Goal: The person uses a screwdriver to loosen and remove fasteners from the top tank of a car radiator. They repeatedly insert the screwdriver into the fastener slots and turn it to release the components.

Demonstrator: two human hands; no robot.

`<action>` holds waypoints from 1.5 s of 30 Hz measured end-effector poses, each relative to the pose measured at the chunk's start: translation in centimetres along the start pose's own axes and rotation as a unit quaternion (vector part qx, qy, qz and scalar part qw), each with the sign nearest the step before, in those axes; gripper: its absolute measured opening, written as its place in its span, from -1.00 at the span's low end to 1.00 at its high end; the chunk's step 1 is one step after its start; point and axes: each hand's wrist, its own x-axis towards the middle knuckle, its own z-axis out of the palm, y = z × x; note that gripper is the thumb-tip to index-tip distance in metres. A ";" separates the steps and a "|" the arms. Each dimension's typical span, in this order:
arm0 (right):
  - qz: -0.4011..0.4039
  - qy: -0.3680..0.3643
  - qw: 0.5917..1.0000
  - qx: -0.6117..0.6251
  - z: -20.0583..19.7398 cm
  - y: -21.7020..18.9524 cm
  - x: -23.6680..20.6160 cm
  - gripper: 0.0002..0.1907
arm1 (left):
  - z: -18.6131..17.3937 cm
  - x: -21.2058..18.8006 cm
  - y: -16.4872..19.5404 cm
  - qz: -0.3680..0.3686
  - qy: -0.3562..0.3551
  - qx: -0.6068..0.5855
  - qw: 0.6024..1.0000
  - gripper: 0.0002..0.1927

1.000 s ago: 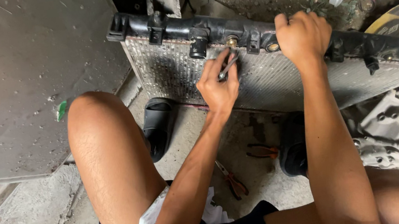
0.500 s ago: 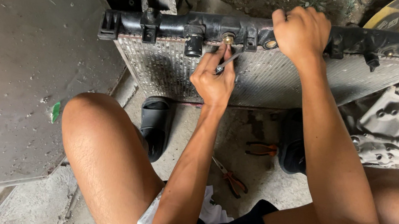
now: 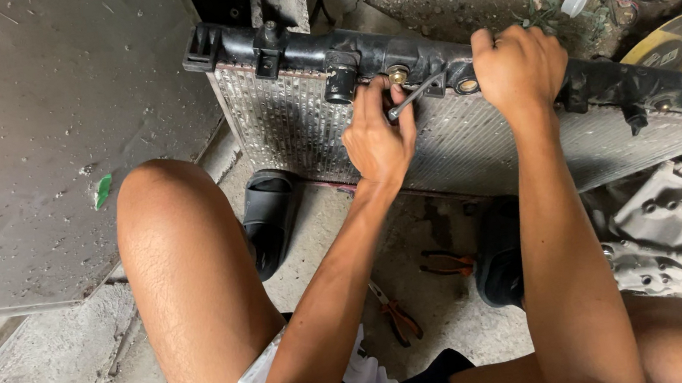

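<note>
Shifted leftward, finned radiator [image 3: 306,126] remains gripped by both hands.

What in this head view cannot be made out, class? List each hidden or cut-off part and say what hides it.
- Radiator: lower edge hidden behind the arms; right end cut off by the frame edge.
- Black top tank: the stretch under the right hand is covered.
- Thin metal tool: its grip end is hidden inside the left hand.
- Brass fitting: too small to tell its state.
- Pliers on the floor: jaws partly hidden by the left forearm.
</note>
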 end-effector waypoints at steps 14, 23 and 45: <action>-0.011 0.027 1.000 -0.004 0.1 0.0 -0.2 -0.45 | -0.3 -3.8 -1.2 -0.020 -0.082 -0.019 0.996 -0.54; -0.020 0.032 0.999 0.000 -0.1 0.0 -0.3 -0.44 | -0.3 -3.8 1.9 -0.034 -0.106 -0.020 0.994 -0.32; -0.032 0.065 0.997 -0.012 1.2 0.7 -0.2 -0.48 | 0.6 -0.6 2.6 -0.169 0.056 -0.113 0.978 -0.75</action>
